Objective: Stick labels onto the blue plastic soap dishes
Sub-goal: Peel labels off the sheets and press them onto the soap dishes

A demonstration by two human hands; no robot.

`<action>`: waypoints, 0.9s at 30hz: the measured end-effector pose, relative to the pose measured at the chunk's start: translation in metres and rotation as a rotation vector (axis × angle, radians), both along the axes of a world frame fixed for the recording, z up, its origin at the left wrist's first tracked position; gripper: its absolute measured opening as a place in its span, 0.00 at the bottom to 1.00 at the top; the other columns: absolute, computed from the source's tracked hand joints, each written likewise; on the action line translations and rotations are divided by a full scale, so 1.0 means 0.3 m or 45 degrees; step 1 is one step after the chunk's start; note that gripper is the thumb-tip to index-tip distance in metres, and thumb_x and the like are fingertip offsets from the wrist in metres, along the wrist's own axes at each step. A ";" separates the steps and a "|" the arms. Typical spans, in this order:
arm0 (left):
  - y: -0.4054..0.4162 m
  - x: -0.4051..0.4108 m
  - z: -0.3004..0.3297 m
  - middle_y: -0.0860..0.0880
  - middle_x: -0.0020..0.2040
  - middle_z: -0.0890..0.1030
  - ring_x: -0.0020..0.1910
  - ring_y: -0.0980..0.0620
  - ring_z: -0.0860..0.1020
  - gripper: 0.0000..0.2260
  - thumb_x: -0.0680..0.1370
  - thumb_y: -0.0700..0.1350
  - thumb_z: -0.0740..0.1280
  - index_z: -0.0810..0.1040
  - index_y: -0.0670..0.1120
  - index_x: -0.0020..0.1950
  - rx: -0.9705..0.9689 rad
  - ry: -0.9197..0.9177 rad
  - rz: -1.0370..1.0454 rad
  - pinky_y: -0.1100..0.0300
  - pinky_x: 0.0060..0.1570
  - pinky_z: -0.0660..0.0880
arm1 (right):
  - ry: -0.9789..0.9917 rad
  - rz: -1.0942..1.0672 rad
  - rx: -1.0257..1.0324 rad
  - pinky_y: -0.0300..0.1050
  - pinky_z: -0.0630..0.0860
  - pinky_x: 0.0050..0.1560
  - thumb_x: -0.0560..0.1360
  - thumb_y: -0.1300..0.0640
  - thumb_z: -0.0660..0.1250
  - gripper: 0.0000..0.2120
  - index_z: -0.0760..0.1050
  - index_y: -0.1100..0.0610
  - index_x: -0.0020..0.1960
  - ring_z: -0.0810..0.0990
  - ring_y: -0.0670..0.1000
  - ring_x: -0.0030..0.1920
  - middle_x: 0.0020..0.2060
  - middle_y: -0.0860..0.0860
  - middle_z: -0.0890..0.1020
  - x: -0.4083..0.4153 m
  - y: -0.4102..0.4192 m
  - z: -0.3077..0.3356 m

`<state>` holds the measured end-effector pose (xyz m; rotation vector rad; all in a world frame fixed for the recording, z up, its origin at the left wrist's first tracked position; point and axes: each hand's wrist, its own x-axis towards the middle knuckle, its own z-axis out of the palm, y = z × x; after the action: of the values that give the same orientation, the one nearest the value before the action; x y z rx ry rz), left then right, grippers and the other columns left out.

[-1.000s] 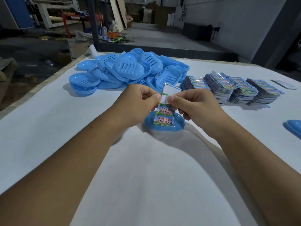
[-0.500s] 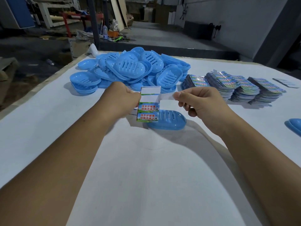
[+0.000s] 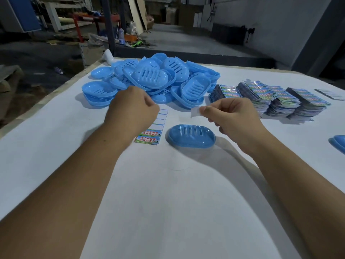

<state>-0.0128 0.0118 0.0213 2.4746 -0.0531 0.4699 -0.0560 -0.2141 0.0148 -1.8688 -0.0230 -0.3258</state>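
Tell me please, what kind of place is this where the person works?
Probably a small factory or warehouse packing area. A big heap of identical blue plastic soap dishes and stacks of printed label sheets lie on a white-covered work table, with a bare concrete floor and metal racks behind.

one soap dish (image 3: pixel 192 135) between the hands, one dish pile (image 3: pixel 151 81) beyond left hand (image 3: pixel 133 109), four label stacks (image 3: pixel 270 99) beyond right hand (image 3: pixel 233 114), one label sheet (image 3: pixel 152 134) under left hand
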 end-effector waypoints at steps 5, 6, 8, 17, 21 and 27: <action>-0.097 -0.067 0.010 0.52 0.32 0.75 0.29 0.56 0.69 0.17 0.69 0.58 0.75 0.85 0.44 0.44 -0.535 0.279 -0.433 0.70 0.24 0.66 | -0.078 -0.009 -0.022 0.35 0.64 0.26 0.69 0.50 0.77 0.08 0.85 0.55 0.39 0.66 0.46 0.27 0.26 0.49 0.74 0.000 0.022 -0.012; -0.104 -0.076 0.007 0.54 0.30 0.74 0.28 0.56 0.69 0.18 0.68 0.61 0.76 0.86 0.46 0.43 -0.563 0.302 -0.465 0.71 0.23 0.65 | -0.088 -0.003 -0.022 0.35 0.63 0.26 0.69 0.50 0.77 0.07 0.85 0.54 0.39 0.66 0.46 0.27 0.26 0.48 0.73 -0.001 0.024 -0.012; -0.112 -0.082 0.005 0.60 0.23 0.72 0.22 0.60 0.69 0.13 0.71 0.58 0.77 0.87 0.49 0.39 -0.584 0.312 -0.495 0.75 0.21 0.63 | -0.094 0.016 -0.025 0.36 0.63 0.26 0.69 0.50 0.77 0.07 0.85 0.53 0.39 0.65 0.47 0.28 0.26 0.49 0.73 -0.005 0.027 -0.010; -0.127 -0.098 0.004 0.59 0.20 0.72 0.19 0.62 0.69 0.08 0.76 0.51 0.76 0.88 0.49 0.41 -0.608 0.312 -0.473 0.74 0.19 0.61 | -0.053 -0.016 -0.018 0.36 0.63 0.26 0.68 0.52 0.78 0.10 0.83 0.58 0.37 0.66 0.46 0.28 0.26 0.48 0.73 -0.009 0.029 -0.009; -0.121 -0.086 0.008 0.48 0.33 0.83 0.26 0.60 0.74 0.07 0.74 0.51 0.76 0.88 0.48 0.41 -0.610 0.278 -0.393 0.68 0.29 0.72 | -0.025 -0.125 -0.032 0.35 0.63 0.25 0.70 0.55 0.77 0.11 0.82 0.61 0.36 0.64 0.46 0.26 0.25 0.47 0.71 0.001 0.021 -0.007; -0.127 -0.099 0.006 0.64 0.25 0.77 0.26 0.71 0.74 0.06 0.75 0.51 0.76 0.87 0.53 0.40 -0.698 0.339 -0.550 0.67 0.33 0.68 | -0.061 0.016 -0.025 0.35 0.63 0.26 0.67 0.50 0.78 0.08 0.84 0.52 0.32 0.65 0.47 0.29 0.27 0.50 0.72 -0.013 0.034 0.002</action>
<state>-0.0424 -0.0262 0.0231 1.8913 -0.3017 -0.0360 -0.0598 -0.2039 0.0154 -1.8792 -0.0713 -0.3628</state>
